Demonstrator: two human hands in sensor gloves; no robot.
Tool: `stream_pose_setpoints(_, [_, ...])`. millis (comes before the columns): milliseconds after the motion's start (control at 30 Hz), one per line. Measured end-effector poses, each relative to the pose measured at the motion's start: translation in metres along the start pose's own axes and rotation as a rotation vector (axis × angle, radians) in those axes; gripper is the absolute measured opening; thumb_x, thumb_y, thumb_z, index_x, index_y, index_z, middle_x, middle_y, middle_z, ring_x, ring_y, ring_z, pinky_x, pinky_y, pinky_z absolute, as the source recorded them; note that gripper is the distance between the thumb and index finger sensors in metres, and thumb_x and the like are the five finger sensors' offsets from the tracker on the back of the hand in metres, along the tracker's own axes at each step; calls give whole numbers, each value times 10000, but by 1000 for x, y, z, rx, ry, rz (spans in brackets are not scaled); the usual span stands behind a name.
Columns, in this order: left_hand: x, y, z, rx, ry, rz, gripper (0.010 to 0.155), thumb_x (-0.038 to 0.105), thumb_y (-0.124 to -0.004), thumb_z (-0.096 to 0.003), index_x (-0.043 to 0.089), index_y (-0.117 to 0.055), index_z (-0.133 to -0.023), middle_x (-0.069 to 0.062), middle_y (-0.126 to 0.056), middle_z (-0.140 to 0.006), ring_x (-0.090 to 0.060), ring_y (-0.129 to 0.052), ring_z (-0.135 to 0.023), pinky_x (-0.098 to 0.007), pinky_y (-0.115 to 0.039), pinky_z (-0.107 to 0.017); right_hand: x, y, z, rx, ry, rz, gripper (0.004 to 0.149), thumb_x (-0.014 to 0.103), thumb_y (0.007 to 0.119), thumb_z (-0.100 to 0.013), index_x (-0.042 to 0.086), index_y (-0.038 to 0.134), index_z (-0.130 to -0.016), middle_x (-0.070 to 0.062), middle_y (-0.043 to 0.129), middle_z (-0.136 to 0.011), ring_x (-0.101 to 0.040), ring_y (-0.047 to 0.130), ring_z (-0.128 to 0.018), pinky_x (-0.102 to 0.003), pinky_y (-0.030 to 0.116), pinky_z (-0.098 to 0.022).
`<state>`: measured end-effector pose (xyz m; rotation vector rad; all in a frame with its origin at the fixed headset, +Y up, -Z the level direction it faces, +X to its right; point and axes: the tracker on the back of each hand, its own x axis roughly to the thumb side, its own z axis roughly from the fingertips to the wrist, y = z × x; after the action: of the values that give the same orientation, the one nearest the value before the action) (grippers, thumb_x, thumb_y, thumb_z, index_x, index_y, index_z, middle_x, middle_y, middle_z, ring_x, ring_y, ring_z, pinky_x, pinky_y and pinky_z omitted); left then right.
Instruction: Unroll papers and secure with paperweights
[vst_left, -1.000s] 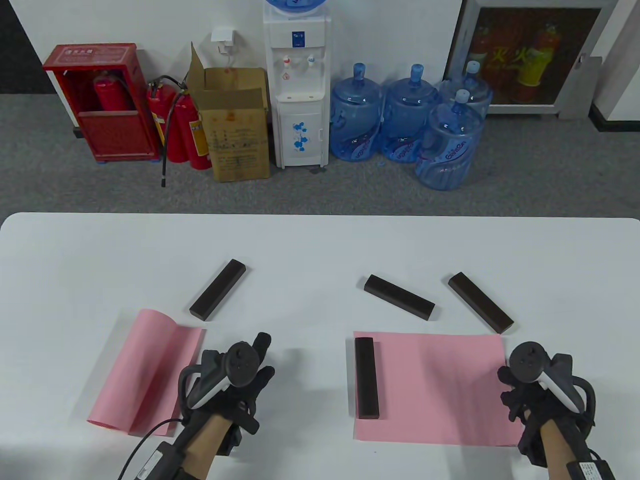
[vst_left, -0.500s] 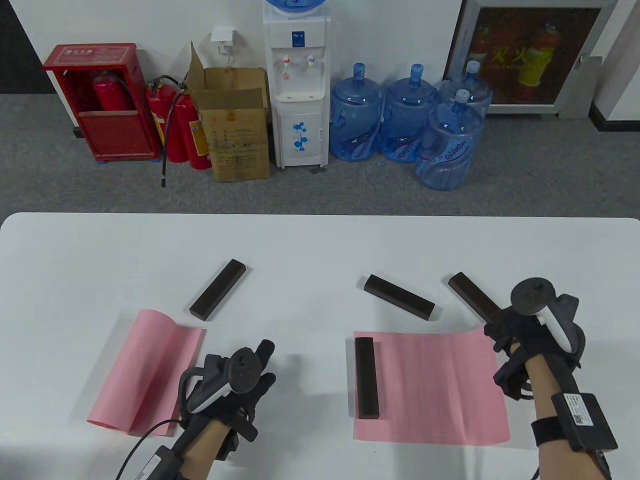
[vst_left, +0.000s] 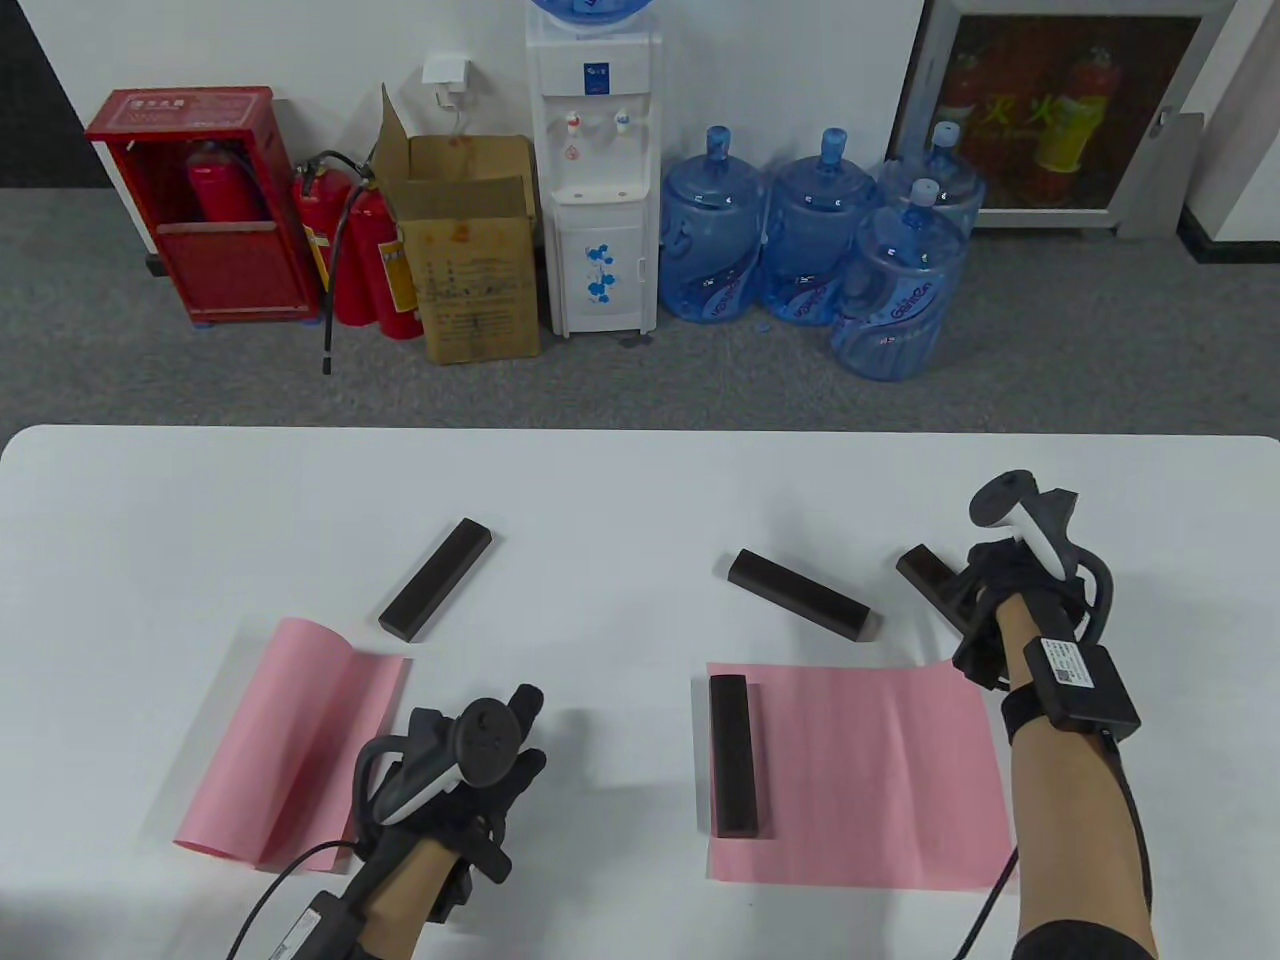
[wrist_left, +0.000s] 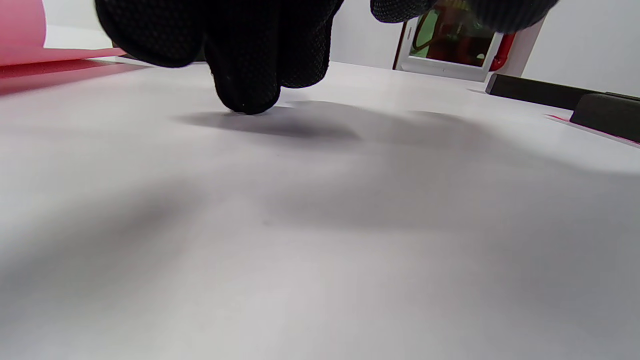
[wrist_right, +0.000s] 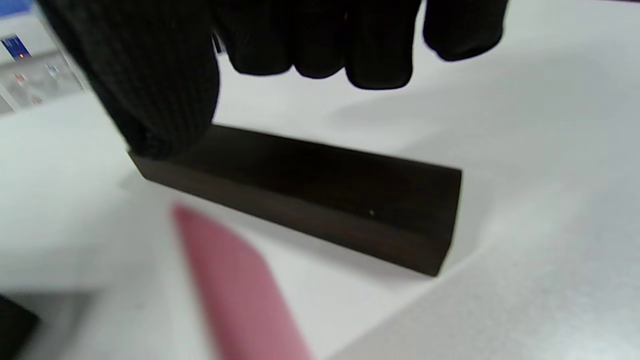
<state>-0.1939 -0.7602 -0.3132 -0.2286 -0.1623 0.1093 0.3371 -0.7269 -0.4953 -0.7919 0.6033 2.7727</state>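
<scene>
The right pink paper (vst_left: 860, 770) lies unrolled, with a dark paperweight block (vst_left: 733, 755) on its left edge. Its right edge is free and shows blurred and raised in the right wrist view (wrist_right: 235, 285). My right hand (vst_left: 975, 605) is over the rightmost block (vst_left: 922, 568). In the right wrist view my thumb (wrist_right: 150, 100) touches the block (wrist_right: 320, 195), which lies on the table, and the other fingers (wrist_right: 360, 55) hang above its far side. The left pink paper (vst_left: 290, 740) is half rolled. My left hand (vst_left: 500, 745) rests empty on the table beside it, fingertips (wrist_left: 245, 90) down.
Two more dark blocks lie free on the white table (vst_left: 620, 500): one above the left paper (vst_left: 437, 578), one above the right paper (vst_left: 800, 595). Beyond the table's far edge stand a water dispenser (vst_left: 595, 170), bottles, a carton and fire extinguishers.
My right hand left the right paper's right edge and moved away from me to the rightmost block. That paper edge has pulled in slightly. My left hand has barely moved.
</scene>
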Motion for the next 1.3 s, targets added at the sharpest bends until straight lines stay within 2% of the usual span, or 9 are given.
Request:
stream_pose_setpoints(100, [1,0,0,-1,0,-8,673,612,-605,-485,456,-404,-1108,-126,-697,-1127,-368,-859,-892,-584,-677,-651,4,8,-8,25,12,54,830,444,934,-348,236,575,-1067,-74,544,-1109,-367,678,-994,-594,557,-728])
stream_pose_setpoints(233, [2,0,0,-2,0,-13,672,611,-606,-484,458,-404,-1107,-125,-697,-1128,-377,-853,-892,-583,-674,-653,10,18,-15,14,18,135,837,421,965,-330,241,590,-1056,-61,679,-1030,-334,805,-871,-515,683,-623])
stream_pose_setpoints(367, [2,0,1,-4,-1,-17,673,612,-606,-484,457,-404,-1107,-125,-697,-1128,-376,-850,-893,-583,-673,-654,13,21,-14,-59,-1,156,780,369,993,-326,247,661,-1021,-42,785,-950,-303,883,-785,-517,700,-619])
stream_pose_setpoints(567, [2,0,1,-5,-4,-12,675,612,-606,-484,456,-401,-1108,-127,-696,-1128,-381,-846,-893,-582,-672,-655,14,18,-7,-38,-17,202,755,389,956,-340,197,676,-1015,-64,811,-923,-306,908,-734,-490,727,-590])
stream_pose_setpoints(667, [3,-1,0,4,-10,5,679,611,-607,-483,453,-393,-1108,-121,-700,-1126,-379,-852,-892,-582,-674,-654,12,7,2,-102,-26,191,753,387,945,-345,189,669,-1017,-70,802,-927,-311,902,-736,-492,724,-588])
stream_pose_setpoints(833, [4,-1,0,-3,-14,22,680,610,-608,-483,453,-394,-1108,-122,-692,-1132,-382,-844,-901,-588,-666,-660,4,-21,32,-187,-50,138,760,412,938,-342,163,675,-1010,-86,821,-902,-312,924,-696,-488,749,-551])
stream_pose_setpoints(1033, [5,0,1,12,-19,37,680,610,-607,-484,451,-393,-1109,-123,-684,-1136,-382,-842,-906,-588,-665,-661,-1,-41,89,-323,-94,180,834,460,923,-334,114,605,-1024,-115,875,-824,-302,991,-570,-460,819,-438])
stream_pose_setpoints(1167, [7,2,3,21,-27,31,681,610,-607,-484,451,-392,-1111,-123,-670,-1144,-385,-831,-917,-594,-658,-666,-2,-37,129,-346,-147,148,836,476,925,-331,107,622,-1017,-120,900,-795,-294,1018,-521,-444,844,-399])
stream_pose_setpoints(1300, [9,2,4,23,-35,39,679,611,-607,-484,454,-394,-1109,-124,-674,-1141,-376,-842,-902,-586,-665,-661,-3,-17,166,-323,-207,117,838,490,926,-328,103,636,-1013,-120,919,-773,-280,1038,-481,-427,865,-364])
